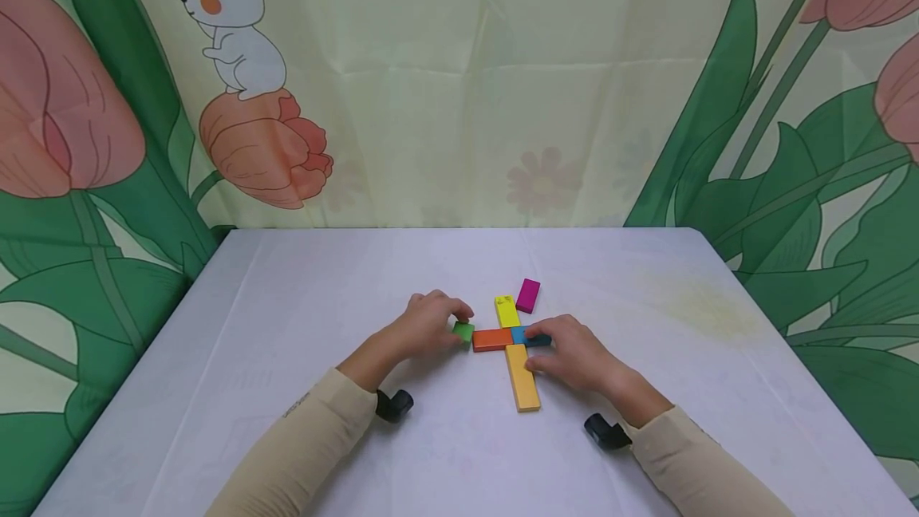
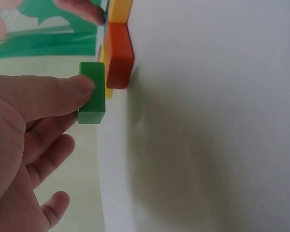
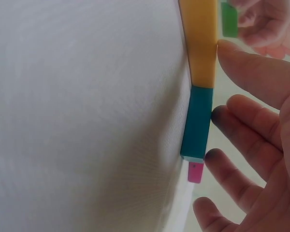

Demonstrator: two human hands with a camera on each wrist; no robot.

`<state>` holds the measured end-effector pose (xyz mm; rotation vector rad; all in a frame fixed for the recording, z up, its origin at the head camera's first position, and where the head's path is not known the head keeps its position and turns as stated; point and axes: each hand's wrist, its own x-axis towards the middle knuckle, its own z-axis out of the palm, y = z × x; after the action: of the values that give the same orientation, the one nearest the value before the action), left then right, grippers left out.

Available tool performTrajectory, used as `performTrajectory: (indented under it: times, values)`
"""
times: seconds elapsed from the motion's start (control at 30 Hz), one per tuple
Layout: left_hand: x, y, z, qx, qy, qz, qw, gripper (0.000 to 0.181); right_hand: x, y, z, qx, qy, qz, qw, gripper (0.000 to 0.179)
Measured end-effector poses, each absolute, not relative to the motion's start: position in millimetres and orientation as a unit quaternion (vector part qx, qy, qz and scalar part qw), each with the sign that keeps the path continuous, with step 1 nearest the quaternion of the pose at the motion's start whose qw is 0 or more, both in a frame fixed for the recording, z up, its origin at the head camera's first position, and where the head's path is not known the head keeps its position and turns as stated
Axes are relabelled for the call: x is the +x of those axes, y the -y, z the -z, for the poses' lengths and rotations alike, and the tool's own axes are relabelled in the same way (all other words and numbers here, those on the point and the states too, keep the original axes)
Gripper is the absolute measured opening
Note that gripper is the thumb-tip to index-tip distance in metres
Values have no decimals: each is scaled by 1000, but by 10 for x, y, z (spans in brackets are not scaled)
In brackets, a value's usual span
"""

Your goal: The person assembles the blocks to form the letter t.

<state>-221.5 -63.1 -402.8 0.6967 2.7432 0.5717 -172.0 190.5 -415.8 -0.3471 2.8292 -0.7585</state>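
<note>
Between thumb and fingers my left hand point(image 1: 431, 327) pinches a small green block point(image 2: 95, 70), held just left of the orange-red block point(image 1: 492, 340). That block meets a blue block point(image 1: 518, 335) end to end. My right hand point(image 1: 580, 356) rests its fingertips on the blue block, while its thumb touches the side of a long yellow-orange block point(image 1: 523, 385) that points toward me. Part of the blue block is hidden under the fingers in the head view. A bright yellow block point(image 1: 506, 313) extends from the far side, opposite the yellow-orange one.
Beyond the right hand, a magenta block point(image 1: 528, 295) lies at a slant beside the yellow block's far end. A white cloth covers the table point(image 1: 287, 325). Behind it hangs a curtain point(image 1: 431, 102) printed with tulips and a rabbit.
</note>
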Motion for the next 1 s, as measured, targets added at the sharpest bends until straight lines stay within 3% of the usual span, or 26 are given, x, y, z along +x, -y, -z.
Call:
performTrajectory:
  times: [1.0]
  values:
    - [-1830, 454, 3958, 296, -920, -204, 158, 36, -1723, -1916, 4176, -124, -954, 258, 89, 50]
